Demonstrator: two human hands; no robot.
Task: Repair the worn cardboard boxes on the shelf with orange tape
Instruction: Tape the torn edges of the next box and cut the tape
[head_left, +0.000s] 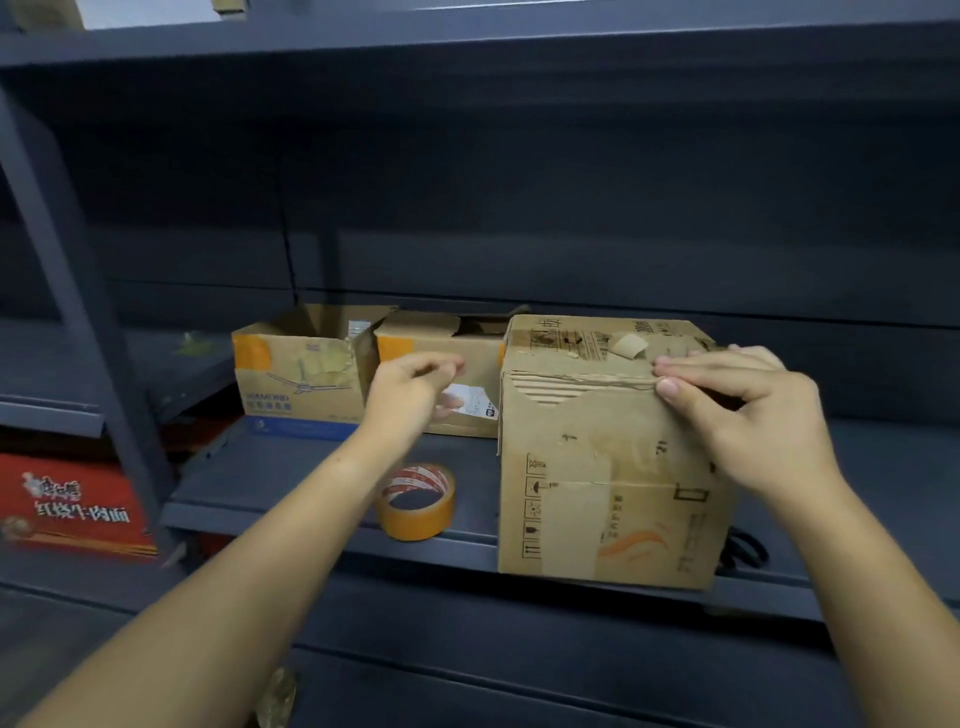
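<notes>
cardboard boxes, 3 of them, sit on the dark grey shelf (291, 467). the nearest box (608, 467) stands at the shelf's front edge, toward its right end, its front face scuffed, with peeled patches and a frayed top edge. the right hand (748, 415) is on that box's upper right corner, fingers laid over the top and the thumb pressed against the frayed front edge, pinching the cardboard there. the left hand (410, 387) hangs in the air left of this box, in front of the middle box (441, 364), fingers curled with thumb and fingertips drawn together; whether it has hold of anything i cannot tell. the middle box and the left box (301, 374) stand further back, side by side and touching, each with a strip of orange tape on its upper left corner. the left box has its flaps open. a roll of orange tape (418, 501) lies flat near the front edge of the shelf, just left of the nearest box, below the left forearm. a red carton (67, 504) sits on a lower level at far left.
</notes>
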